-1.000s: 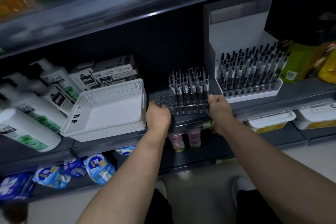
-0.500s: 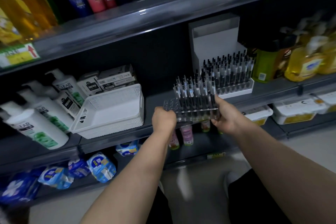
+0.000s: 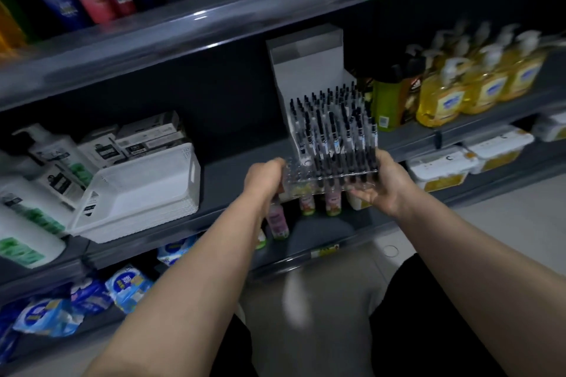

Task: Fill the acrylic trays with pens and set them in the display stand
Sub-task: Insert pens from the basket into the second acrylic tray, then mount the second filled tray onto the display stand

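Note:
I hold a clear acrylic tray (image 3: 295, 176) in the air, just in front of the middle shelf. Black-capped pens (image 3: 343, 144) stand upright in its right part; the holes at its left end are bare. My left hand (image 3: 265, 176) grips the tray's left end and my right hand (image 3: 384, 182) grips its right end from below. Behind the tray, on the shelf, stands the white display stand (image 3: 306, 67) with a tall back panel and rows of pens (image 3: 329, 101) in it. The tray hides the stand's front edge.
A white perforated basket (image 3: 141, 193) sits on the shelf to the left, with boxes and white pump bottles (image 3: 27, 202) beside it. Yellow soap bottles (image 3: 477, 82) stand right of the stand. Small bottles (image 3: 306, 203) line the lower shelf under the tray.
Both hands have lifted the pen tray off the shelf edge and carried it up and to the right, in front of the display stand. The view has tilted upward.

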